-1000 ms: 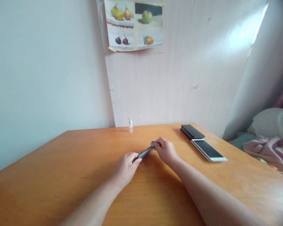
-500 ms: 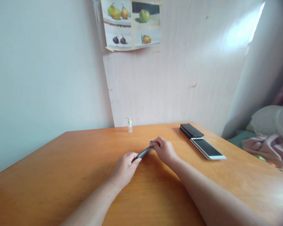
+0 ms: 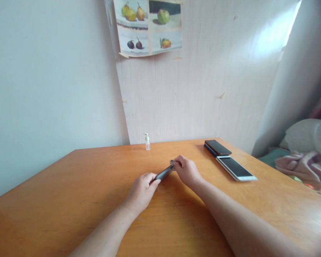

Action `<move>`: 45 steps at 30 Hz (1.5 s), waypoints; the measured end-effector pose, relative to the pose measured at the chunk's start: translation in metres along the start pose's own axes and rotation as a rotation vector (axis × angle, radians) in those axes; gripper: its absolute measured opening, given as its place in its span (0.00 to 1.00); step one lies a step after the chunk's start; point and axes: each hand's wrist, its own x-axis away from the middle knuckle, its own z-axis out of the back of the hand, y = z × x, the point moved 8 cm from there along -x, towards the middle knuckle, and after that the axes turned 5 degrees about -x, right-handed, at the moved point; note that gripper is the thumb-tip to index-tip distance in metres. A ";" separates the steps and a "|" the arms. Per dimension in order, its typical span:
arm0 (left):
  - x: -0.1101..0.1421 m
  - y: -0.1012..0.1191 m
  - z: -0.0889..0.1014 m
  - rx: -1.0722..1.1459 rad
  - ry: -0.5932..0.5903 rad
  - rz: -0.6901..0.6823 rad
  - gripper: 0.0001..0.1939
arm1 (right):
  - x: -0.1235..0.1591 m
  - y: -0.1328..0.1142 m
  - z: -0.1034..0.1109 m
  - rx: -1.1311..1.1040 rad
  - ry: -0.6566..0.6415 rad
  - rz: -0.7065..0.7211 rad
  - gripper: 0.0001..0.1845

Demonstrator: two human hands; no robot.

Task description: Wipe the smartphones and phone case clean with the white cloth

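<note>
My left hand [image 3: 143, 191] is closed on the near end of a dark, thin phone [image 3: 164, 173], thumb on top. The phone is tilted above the table and seen nearly edge-on. At its far right end, my right hand [image 3: 186, 170] pinches a small greyish cloth-like piece [image 3: 172, 163] against the phone's edge. That piece is mostly hidden by the fingers, so its exact kind is unclear.
A small clear pump bottle [image 3: 147, 144] stands near the table's back edge. To the right, a dark phone [image 3: 217, 147] and a white phone [image 3: 235, 168] lie on the orange wooden table [image 3: 96, 178]. Beyond the right edge is bedding [image 3: 305, 166].
Hardly anything differs. Both hands keep their places on the phone, with only a very slight shift of the right fingers at its far end.
</note>
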 end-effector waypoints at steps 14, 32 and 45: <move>0.000 -0.013 -0.002 0.068 -0.002 0.098 0.12 | 0.005 -0.003 -0.013 -0.124 0.010 0.072 0.08; 0.004 -0.031 -0.008 0.519 -0.101 0.390 0.16 | 0.007 0.001 -0.020 -0.014 -0.003 0.082 0.03; 0.004 -0.033 -0.011 0.583 -0.130 0.429 0.19 | 0.019 -0.032 -0.030 -0.061 -0.114 0.256 0.08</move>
